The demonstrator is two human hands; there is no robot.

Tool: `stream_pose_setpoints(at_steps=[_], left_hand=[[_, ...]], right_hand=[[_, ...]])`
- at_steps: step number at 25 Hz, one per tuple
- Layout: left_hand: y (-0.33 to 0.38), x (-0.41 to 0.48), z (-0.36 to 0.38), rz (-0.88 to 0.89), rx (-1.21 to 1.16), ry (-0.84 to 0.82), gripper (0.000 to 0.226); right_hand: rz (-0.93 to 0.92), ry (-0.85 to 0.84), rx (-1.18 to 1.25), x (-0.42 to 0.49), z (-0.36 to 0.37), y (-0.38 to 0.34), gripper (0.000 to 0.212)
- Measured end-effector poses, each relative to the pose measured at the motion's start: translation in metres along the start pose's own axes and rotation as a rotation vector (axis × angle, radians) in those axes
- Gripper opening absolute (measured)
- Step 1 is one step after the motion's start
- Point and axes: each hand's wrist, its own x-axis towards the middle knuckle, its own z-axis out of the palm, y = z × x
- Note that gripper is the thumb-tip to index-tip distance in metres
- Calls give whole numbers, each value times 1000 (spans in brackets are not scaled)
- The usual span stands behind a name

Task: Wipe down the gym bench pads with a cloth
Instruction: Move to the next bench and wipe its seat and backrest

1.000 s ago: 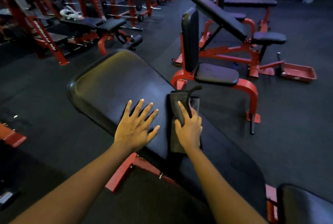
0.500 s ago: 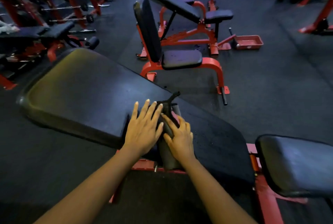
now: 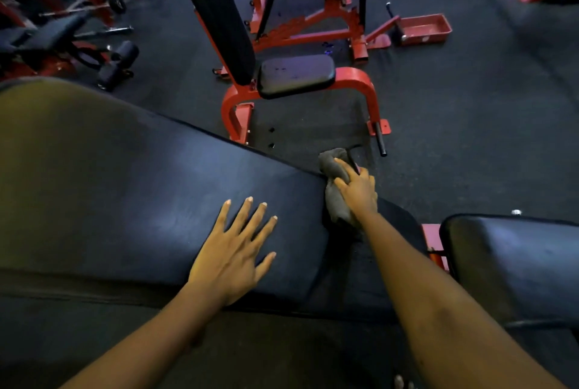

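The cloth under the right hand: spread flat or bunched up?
Bunched up. The cloth sits as a crumpled wad at the pad's far edge, pressed under the right hand.

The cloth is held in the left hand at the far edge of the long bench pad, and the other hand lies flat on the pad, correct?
Not quite: the head view shows the cloth in the right hand, not the left. It is at the far edge of the long bench pad, and the left hand lies flat on the pad with its fingers spread.
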Motion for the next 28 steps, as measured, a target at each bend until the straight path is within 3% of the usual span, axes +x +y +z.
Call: stream_pose_setpoints(at_steps=[6,13,17,21,28], left_hand=[[0,1,-5,-2,15,-103,62],[2,1,-16,-14,80,-214,84],[10,-4,-19,-34,20,-197,83],[54,4,-17,-4,-124,-225,59],[137,75,13,88,-179,-348,62]], right_hand=[[-79,51,-23,-37,2,-7,53],[-220,72,-3,-175,17,5,66],[-270,37,-5,-227,29,27,70],[-239,16,-13,-202,17,38,65],[-29,60,7,-102,-6,104,64]])
